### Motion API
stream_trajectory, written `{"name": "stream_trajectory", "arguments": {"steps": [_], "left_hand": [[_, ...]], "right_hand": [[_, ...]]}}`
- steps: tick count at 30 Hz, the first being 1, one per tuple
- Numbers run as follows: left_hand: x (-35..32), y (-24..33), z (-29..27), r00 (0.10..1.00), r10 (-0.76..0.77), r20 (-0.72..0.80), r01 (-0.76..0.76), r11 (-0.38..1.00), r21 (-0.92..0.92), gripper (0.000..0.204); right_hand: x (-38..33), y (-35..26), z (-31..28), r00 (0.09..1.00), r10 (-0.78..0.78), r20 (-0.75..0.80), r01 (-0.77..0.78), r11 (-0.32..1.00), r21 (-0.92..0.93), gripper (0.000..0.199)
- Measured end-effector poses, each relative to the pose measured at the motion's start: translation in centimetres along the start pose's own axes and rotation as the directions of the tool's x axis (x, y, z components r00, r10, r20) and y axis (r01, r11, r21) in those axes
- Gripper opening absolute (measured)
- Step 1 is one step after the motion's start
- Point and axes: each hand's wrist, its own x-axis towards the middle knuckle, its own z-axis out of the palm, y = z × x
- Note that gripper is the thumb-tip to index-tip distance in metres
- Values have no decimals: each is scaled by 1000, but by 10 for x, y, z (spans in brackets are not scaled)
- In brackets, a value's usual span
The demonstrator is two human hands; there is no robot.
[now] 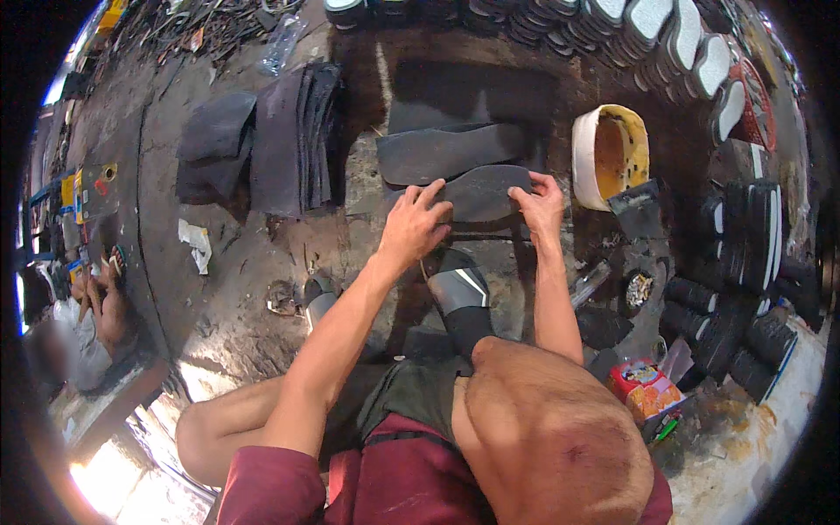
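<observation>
A dark grey sole-shaped rubber piece (483,191) lies on the stained work floor in front of me. My left hand (413,222) presses on its left end, fingers spread over it. My right hand (541,203) grips its right end. A second sole-shaped piece (448,152) lies just beyond it, on a dark rubber sheet (464,94).
A stack of dark rubber sheets (293,136) sits to the left. A yellow-and-white tub (610,154) stands to the right. Rows of white-edged soles (647,31) line the far edge; black soles (744,254) pile at the right. A small orange packet (646,385) lies near my knee. Another person (79,324) sits at far left.
</observation>
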Motion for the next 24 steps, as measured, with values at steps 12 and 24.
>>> {"name": "stream_trajectory", "arguments": {"steps": [12,24], "left_hand": [[20,-5,13,986,-6,165,-20,988,153,51],[71,33,-130,743,-274,611,501,-377,-779,64]], "right_hand": [[-11,-35,-6,890,-456,-6,203,408,-890,50],[-79,-114,-15,969,-177,175,67,864,498,83]]}}
